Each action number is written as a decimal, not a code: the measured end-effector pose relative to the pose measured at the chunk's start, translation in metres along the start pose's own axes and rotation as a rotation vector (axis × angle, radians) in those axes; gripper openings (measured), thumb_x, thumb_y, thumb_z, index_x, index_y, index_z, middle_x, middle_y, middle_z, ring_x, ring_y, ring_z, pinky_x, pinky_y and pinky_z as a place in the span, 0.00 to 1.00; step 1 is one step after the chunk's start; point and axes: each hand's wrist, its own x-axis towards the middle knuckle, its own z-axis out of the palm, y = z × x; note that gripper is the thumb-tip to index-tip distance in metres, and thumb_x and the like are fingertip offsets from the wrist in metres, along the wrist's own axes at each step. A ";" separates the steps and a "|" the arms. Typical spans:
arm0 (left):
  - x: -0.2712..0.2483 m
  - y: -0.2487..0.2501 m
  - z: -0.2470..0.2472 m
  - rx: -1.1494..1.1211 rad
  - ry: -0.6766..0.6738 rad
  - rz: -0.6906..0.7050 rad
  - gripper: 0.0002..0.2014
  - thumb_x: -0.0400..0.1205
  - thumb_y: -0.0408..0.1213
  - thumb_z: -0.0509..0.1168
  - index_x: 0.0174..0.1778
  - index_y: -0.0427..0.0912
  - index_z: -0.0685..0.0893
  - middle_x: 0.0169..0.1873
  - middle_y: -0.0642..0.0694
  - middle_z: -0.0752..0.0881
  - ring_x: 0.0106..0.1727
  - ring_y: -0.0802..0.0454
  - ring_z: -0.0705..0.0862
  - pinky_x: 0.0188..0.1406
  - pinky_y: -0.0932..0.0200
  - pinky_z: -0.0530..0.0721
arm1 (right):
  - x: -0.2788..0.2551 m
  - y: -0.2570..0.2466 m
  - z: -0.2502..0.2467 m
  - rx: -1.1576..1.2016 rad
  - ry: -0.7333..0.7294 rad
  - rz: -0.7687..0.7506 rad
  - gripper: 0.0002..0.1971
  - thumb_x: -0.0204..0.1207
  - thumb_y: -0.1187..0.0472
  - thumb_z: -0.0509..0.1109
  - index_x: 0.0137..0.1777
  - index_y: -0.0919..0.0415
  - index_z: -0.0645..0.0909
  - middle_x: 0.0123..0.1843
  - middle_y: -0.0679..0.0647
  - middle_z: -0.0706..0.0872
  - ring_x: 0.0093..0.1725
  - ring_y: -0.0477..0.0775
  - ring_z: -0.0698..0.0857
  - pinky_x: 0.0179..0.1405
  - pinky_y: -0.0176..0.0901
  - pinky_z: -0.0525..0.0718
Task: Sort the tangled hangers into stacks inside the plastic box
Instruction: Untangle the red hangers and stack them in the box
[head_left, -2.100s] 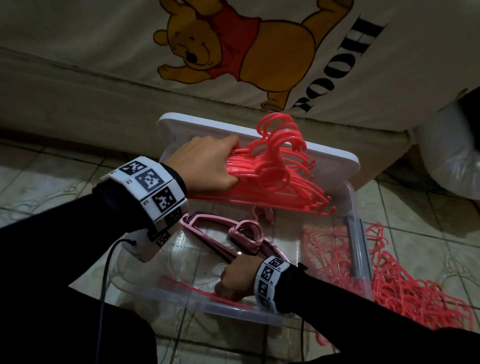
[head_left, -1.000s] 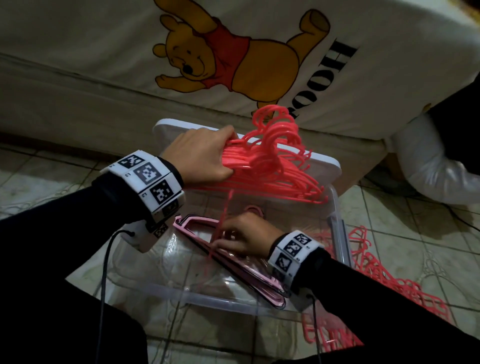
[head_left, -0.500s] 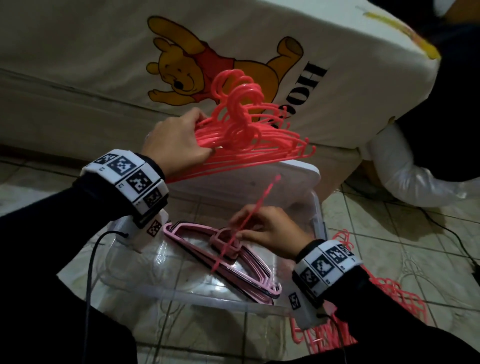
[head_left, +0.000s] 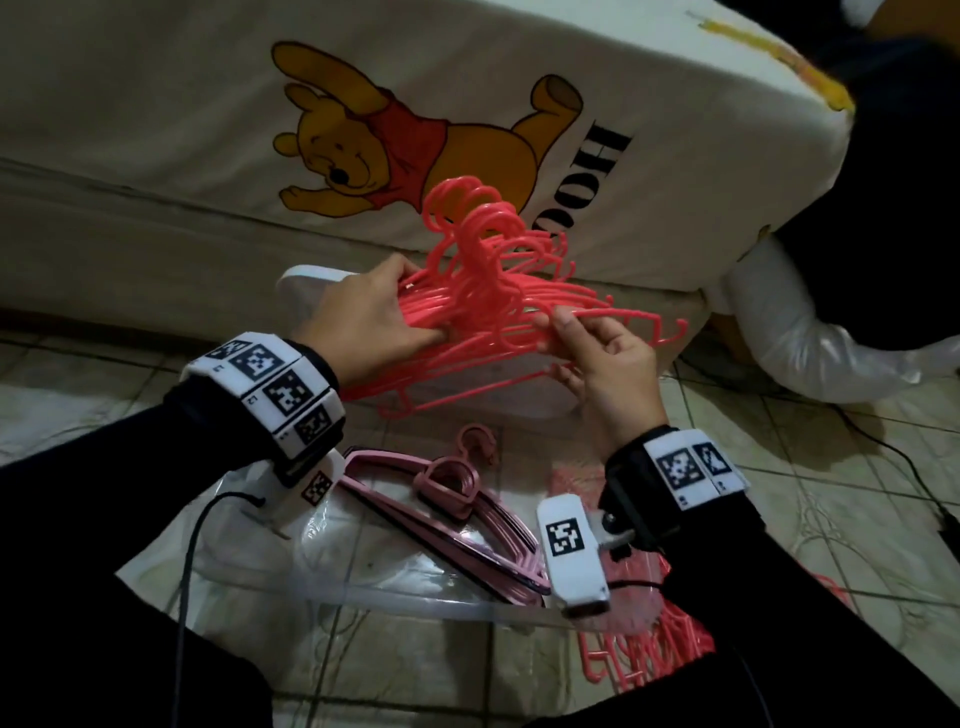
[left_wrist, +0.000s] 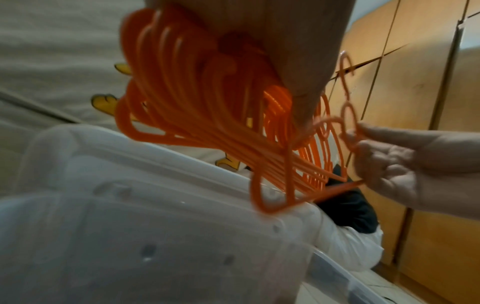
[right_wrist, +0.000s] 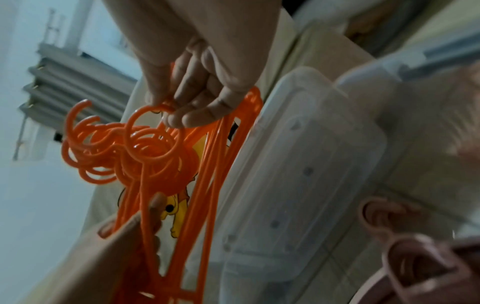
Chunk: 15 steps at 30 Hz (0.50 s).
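My left hand (head_left: 410, 317) grips a bundle of several coral-red hangers (head_left: 493, 280) by its left end, above the white lid (head_left: 306, 278). At the bundle's right side, my right hand (head_left: 558, 335) pinches a single red hanger (head_left: 618, 314) near its hook. The right wrist view shows the right fingers (right_wrist: 197, 107) curled on that hanger's hook loop (right_wrist: 153, 131). In the left wrist view the bundle (left_wrist: 207, 127) looks orange and hangs from my left hand (left_wrist: 298, 61). Below, a stack of pink hangers (head_left: 457, 499) lies in the clear plastic box (head_left: 415, 603).
A bed with a cartoon bear sheet (head_left: 415, 130) stands right behind the box. Tangled red hangers (head_left: 649, 654) lie on the tiled floor at the box's right. A white bag (head_left: 810, 338) and cables sit further right.
My right hand rose out of the box with one red hanger and brought it up against the bundle. My left hand lifted the bundle higher above the lid.
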 end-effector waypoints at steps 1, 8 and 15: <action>0.000 0.001 0.002 -0.017 -0.012 -0.003 0.24 0.67 0.55 0.75 0.53 0.55 0.73 0.41 0.57 0.81 0.43 0.56 0.81 0.45 0.62 0.74 | 0.002 0.000 0.000 0.047 0.021 0.023 0.04 0.77 0.64 0.70 0.40 0.61 0.81 0.39 0.55 0.92 0.32 0.44 0.87 0.28 0.33 0.84; -0.002 0.003 0.011 -0.028 0.006 -0.019 0.35 0.64 0.65 0.73 0.62 0.49 0.76 0.46 0.55 0.83 0.47 0.56 0.82 0.48 0.61 0.77 | 0.010 0.002 0.000 0.103 0.084 0.089 0.08 0.76 0.68 0.71 0.36 0.62 0.79 0.31 0.55 0.86 0.30 0.47 0.84 0.37 0.38 0.88; -0.004 0.003 0.014 -0.045 0.031 -0.038 0.42 0.59 0.73 0.66 0.63 0.49 0.76 0.49 0.53 0.83 0.49 0.55 0.81 0.49 0.61 0.75 | 0.007 0.005 0.004 0.063 0.048 0.067 0.08 0.76 0.66 0.71 0.36 0.62 0.78 0.26 0.50 0.84 0.29 0.46 0.85 0.35 0.39 0.88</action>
